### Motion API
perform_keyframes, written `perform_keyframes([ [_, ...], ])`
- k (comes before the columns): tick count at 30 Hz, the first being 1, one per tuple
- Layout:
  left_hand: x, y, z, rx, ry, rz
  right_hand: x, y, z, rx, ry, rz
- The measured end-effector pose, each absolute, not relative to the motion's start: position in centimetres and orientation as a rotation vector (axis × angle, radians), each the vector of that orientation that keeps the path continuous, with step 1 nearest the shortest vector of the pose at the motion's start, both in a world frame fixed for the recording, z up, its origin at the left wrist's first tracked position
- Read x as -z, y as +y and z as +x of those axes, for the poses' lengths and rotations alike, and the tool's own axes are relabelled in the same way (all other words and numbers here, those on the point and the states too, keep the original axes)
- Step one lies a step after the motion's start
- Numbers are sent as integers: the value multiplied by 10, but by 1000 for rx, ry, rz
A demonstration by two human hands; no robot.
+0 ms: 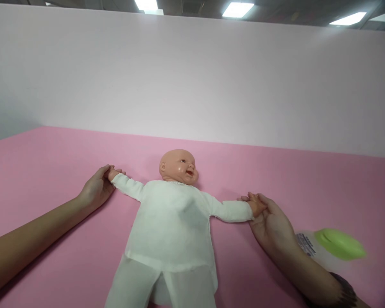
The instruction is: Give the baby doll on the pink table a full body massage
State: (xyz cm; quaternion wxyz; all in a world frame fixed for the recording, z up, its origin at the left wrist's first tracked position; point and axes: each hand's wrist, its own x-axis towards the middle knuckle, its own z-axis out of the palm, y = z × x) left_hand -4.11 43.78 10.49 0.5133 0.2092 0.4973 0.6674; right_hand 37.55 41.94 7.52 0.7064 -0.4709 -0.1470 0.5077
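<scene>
left hand (96, 187) and right hand (269, 224) clasp the tiny hands of a bald vinyl doll (179, 167) in a white gown (170, 226) on a pink surface (51, 158), green-capped plastic bottle (327, 246) at lower right.

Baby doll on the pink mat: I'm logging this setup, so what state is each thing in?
Baby doll: lying on its back, arms spread.
White garment: on the doll, covering arms and body.
Left hand: closed around one doll's hand.
Right hand: closed around the other doll's hand.
Bottle: green cap on, blurred.
</scene>
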Motion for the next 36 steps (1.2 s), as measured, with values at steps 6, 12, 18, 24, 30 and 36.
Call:
perform_keyframes([
  [6, -102, 439, -44, -1561, 1222, 525, -87, 417, 367, -1145, -219, -1106],
  [12, -103, 439, -42, -1567, 1232, 539, -82, 418, 369, -1133, -243, -1093],
  [18, -106, 436, -40, -1564, 1228, 541, -80, 418, 373, -1157, -296, -1089],
  [24, -104, 436, -42, -1611, 1196, 546, -81, 417, 371, -1128, -325, -1102],
  [30, -97, 436, -49, -1588, 1139, 622, -85, 413, 364, -1113, -441, -1093],
  [36, -94, 438, -52, -1507, 1123, 773, -81, 412, 364, -1084, -584, -1077],
])
